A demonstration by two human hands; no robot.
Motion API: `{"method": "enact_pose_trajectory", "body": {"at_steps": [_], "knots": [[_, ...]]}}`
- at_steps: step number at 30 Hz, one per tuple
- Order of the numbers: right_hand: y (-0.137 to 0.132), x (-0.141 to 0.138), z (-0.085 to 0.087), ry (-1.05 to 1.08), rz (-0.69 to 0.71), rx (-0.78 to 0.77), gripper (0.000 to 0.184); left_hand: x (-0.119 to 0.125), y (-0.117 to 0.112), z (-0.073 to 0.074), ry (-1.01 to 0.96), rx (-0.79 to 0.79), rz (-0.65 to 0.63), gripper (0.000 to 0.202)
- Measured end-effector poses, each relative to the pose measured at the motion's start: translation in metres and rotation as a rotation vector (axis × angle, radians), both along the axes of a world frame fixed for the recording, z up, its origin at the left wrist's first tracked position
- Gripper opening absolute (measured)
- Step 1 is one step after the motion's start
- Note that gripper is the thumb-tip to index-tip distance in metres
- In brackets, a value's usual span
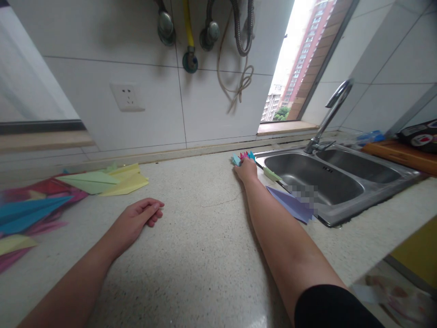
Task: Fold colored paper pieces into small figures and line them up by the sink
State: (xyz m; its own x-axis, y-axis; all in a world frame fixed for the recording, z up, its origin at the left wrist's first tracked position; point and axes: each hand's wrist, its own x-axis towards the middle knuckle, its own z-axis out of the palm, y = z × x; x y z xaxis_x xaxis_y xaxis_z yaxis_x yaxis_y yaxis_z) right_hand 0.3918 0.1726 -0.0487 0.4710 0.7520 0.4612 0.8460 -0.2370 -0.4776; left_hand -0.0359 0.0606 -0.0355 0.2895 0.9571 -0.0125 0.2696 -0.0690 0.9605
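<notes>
My right hand [246,171] reaches far across the speckled countertop [205,237] and closes around a cluster of small coloured folded papers [243,157], blue, pink and teal, beside the sink's left rim. A green paper plane [272,174] and a purple paper plane [292,204] lie along my right forearm at the sink edge. My left hand [136,219] rests on the counter with fingers loosely curled and nothing in it. To its left lies a pile of paper planes [51,200] in yellow, green, blue and magenta.
A double stainless sink [368,193] with a faucet [329,114] fills the right side. Behind it sit an orange board [399,155] and a blue bottle [370,136]. A tiled wall with a socket [127,97], hoses [205,32] and a window [300,64] stands behind.
</notes>
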Motion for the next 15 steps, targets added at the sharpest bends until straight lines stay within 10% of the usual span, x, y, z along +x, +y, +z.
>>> {"method": "enact_pose_trajectory", "body": {"at_steps": [15], "knots": [[0.0071,0.0072,-0.0048,0.005,-0.066,-0.028,0.041,0.0011,-0.0024,0.003,0.021,-0.001,0.014,0.037]]}}
